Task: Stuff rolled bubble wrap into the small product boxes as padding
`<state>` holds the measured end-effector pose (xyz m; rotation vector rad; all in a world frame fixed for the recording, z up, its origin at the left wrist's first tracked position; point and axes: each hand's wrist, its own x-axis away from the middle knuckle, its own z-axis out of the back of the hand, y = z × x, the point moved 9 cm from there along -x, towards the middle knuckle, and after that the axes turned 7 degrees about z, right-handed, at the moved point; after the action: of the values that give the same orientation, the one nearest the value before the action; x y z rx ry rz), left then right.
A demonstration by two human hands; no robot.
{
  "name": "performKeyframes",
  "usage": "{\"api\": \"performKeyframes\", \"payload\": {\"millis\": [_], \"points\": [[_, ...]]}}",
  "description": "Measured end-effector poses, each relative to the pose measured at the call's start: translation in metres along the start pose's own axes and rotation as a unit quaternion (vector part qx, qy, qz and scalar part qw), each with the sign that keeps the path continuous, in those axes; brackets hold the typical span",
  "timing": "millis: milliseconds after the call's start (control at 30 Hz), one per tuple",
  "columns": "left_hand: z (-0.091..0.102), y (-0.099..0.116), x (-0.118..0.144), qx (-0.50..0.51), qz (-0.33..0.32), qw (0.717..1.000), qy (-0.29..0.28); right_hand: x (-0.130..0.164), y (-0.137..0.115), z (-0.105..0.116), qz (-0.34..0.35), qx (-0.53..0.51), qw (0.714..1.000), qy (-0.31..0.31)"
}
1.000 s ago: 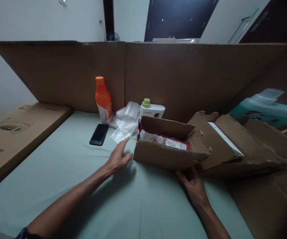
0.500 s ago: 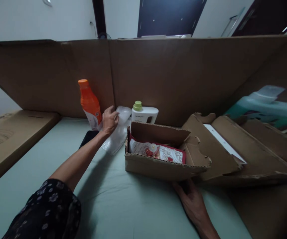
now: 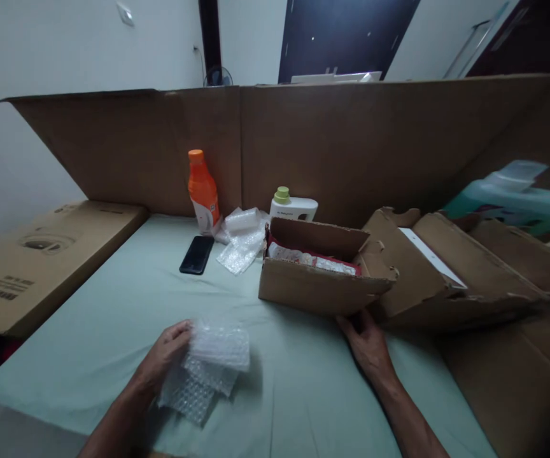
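Observation:
My left hand (image 3: 172,350) is closed on a piece of bubble wrap (image 3: 208,366), which hangs in loose folds over the near part of the cloth-covered table. More bubble wrap (image 3: 244,238) lies crumpled at the back, between the orange bottle and the small box. My right hand (image 3: 368,346) is at the lower edge of a small open cardboard box (image 3: 317,289), its fingertips hidden beneath or behind the edge. Inside that box rests a red and white packet (image 3: 310,259), partly covered by the front wall.
An orange bottle (image 3: 201,191), a black phone (image 3: 197,255) and a white bottle with a green cap (image 3: 294,207) stand or lie toward the back. A flat carton (image 3: 55,248) is at left. Open cartons (image 3: 475,267) and a teal jug (image 3: 518,203) are at right.
My left hand has come back toward me from the rear of the table, bringing bubble wrap with it. The phone is now uncovered. My right hand stays by the small box.

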<state>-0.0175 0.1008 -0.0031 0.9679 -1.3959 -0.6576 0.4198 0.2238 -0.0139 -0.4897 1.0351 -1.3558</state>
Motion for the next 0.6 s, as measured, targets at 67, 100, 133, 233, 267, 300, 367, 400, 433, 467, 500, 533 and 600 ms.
{"api": "performKeyframes", "payload": {"millis": [67,100,133,233,267,300,367,400,433,467,500,533,600], "points": [[-0.010,-0.004,0.005,-0.015,0.002,1.000,-0.018,-0.004,-0.008,-0.007,0.010,0.002,1.000,-0.022],[-0.016,-0.002,0.007,-0.022,-0.004,0.999,-0.028,-0.007,-0.011,-0.012,0.012,0.001,0.999,-0.037],[-0.021,-0.001,0.007,-0.028,-0.008,0.999,-0.040,-0.009,-0.015,-0.018,0.014,-0.002,0.999,-0.051],[-0.037,-0.001,0.010,-0.045,-0.007,0.995,-0.085,-0.012,-0.023,-0.036,0.026,-0.013,0.995,-0.100],[-0.042,-0.003,0.012,-0.053,-0.008,0.993,-0.101,-0.013,-0.025,-0.039,0.028,-0.016,0.993,-0.113],[-0.046,-0.005,0.015,-0.060,-0.008,0.991,-0.116,-0.014,-0.027,-0.041,0.029,-0.018,0.992,-0.122],[-0.051,-0.005,0.020,-0.078,-0.018,0.986,-0.145,-0.015,-0.029,-0.039,0.027,-0.021,0.991,-0.131],[-0.054,-0.001,0.022,-0.093,-0.034,0.983,-0.155,-0.017,-0.031,-0.036,0.027,-0.024,0.991,-0.132],[-0.056,0.008,0.022,-0.113,-0.062,0.979,-0.161,-0.018,-0.034,-0.034,0.030,-0.030,0.990,-0.135],[-0.059,0.020,0.020,-0.135,-0.099,0.973,-0.160,-0.019,-0.039,-0.034,0.035,-0.038,0.988,-0.142],[-0.062,0.035,0.015,-0.156,-0.142,0.966,-0.152,-0.020,-0.044,-0.034,0.040,-0.048,0.987,-0.151],[-0.066,0.052,0.009,-0.173,-0.183,0.958,-0.134,-0.020,-0.049,-0.036,0.042,-0.057,0.985,-0.159],[-0.073,0.081,-0.012,-0.183,-0.239,0.950,-0.087,-0.022,-0.058,-0.041,0.036,-0.064,0.984,-0.164]]}}
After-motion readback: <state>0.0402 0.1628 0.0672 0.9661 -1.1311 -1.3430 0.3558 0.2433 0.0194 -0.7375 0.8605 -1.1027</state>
